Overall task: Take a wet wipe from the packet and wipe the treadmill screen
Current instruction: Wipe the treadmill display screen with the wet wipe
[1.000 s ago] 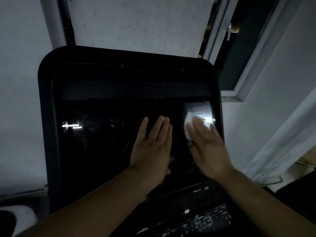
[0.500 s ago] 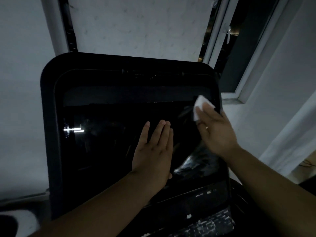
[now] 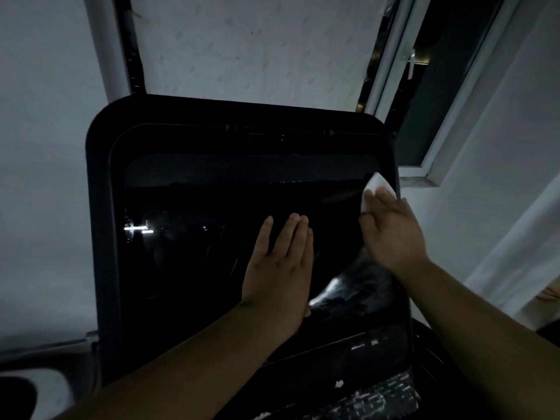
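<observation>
Nearest the camera, the left hand [image 3: 280, 265] lies flat on the treadmill screen [image 3: 212, 237], its fingers [image 3: 295, 234] straight and pointing up the glass, holding nothing; it seems to steady the panel. Farther up and to the right, the right hand [image 3: 391, 231] presses the wet wipe [image 3: 375, 184] against the glass with flat, nearly straight fingers, thumb spread toward the centre. The wipe sits at the screen's upper right, just beside the right bezel, mostly under the fingertips with its white corner poking out beyond them, up and slightly left. Folded into a small pad, it shows no clear long axis. The right hand is plainly the nearer one to it. The screen stands tilted, its long axis running left to right, so nearly all the unwiped-looking dark glass lies to the left of the wipe; the next stroke likely has to travel that way, toward or over the left hand. The packet is not in view.
</observation>
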